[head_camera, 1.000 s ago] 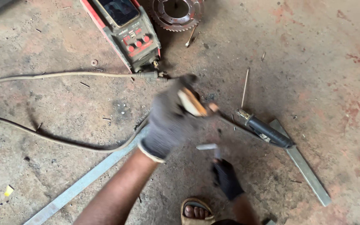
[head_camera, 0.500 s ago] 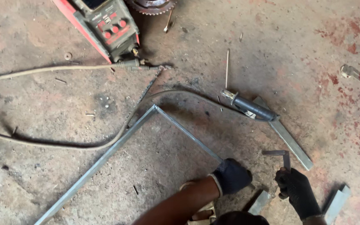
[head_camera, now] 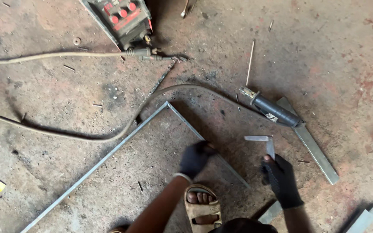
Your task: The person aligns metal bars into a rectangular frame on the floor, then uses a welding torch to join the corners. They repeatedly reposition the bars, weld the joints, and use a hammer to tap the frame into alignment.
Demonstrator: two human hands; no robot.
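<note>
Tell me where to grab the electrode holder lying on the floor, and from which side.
Grip the electrode holder around its dark handle, midway along, coming from above. It lies flat and slanted, bare clamp end up-left, cable end down-right by the flat bar. The handle is the long, round, insulated part, and its top is clear. The right hand is nearest, though it holds a small angle piece.

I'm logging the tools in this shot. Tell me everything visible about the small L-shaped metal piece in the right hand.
The small grey L-shaped metal piece looks like bare, dull steel: a short flat arm pointing left and a longer one running down into the black-gloved right hand, whose fingers grip its lower end. It is held just above the stained concrete floor, right of the thin metal frame.
</note>
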